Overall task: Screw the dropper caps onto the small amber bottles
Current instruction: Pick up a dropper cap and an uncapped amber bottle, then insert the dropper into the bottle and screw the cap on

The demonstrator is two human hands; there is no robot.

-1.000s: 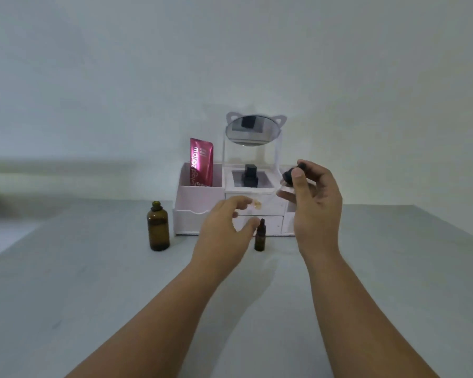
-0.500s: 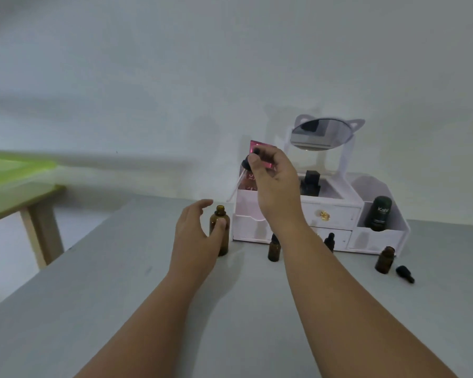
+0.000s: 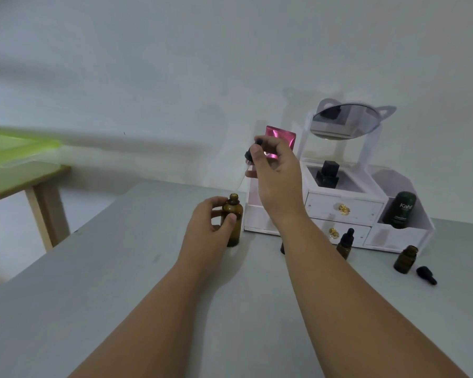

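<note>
My left hand [image 3: 210, 223] grips a tall open amber bottle [image 3: 234, 219] standing on the grey table [image 3: 120, 282]. My right hand [image 3: 276, 173] holds a black dropper cap [image 3: 253, 152] above that bottle, its thin glass pipette slanting down toward the bottle's neck. A small capped amber bottle [image 3: 344, 244] stands right of my right forearm. Another small bottle [image 3: 282, 246] is mostly hidden behind the forearm. Further right stands an open small amber bottle [image 3: 406, 259] with a loose black dropper cap [image 3: 426, 274] lying beside it.
A white vanity organizer [image 3: 344, 211] with drawers and a cat-ear mirror [image 3: 344, 121] stands against the wall, holding a pink sachet [image 3: 283, 139], a black bottle [image 3: 328, 173] and a dark green container [image 3: 400, 210]. A wooden table with a green top [image 3: 17, 159] stands at left.
The view has swung left. My left hand moved from the small bottle and closed around the tall amber bottle. My right hand carried the dropper cap over above it.
</note>
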